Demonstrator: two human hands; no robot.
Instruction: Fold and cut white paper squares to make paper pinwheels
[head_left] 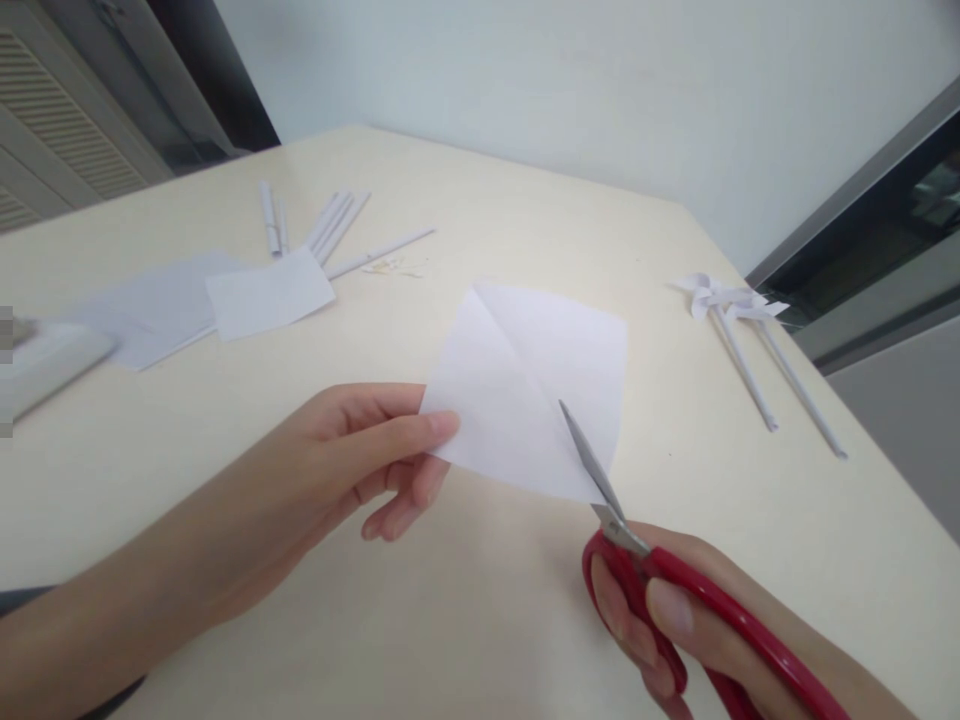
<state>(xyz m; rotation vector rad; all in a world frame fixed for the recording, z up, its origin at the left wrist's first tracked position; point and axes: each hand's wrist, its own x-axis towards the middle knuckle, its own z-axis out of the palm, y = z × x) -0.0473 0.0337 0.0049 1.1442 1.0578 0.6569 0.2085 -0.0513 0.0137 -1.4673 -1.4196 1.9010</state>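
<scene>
A square sheet of white paper [495, 400] with a diagonal crease is held above the table. My left hand [375, 440] pinches its left corner between thumb and fingers. In my right hand [705, 600] is a pair of red-handled scissors [637, 560], fingers and thumb through the handles. One blade lies over the sheet at the lower right corner, along the crease line; the other is mostly hidden beneath. Whether the paper is cut there, I cannot tell.
Two paper pinwheels [735, 300] on rolled sticks lie at the table's [480, 600] right edge. Farther left are several rolled paper sticks [337, 220], a loose paper piece [270, 295], more sheets [165, 310] and small scraps [390, 267]. A white object [60, 360] sits at far left.
</scene>
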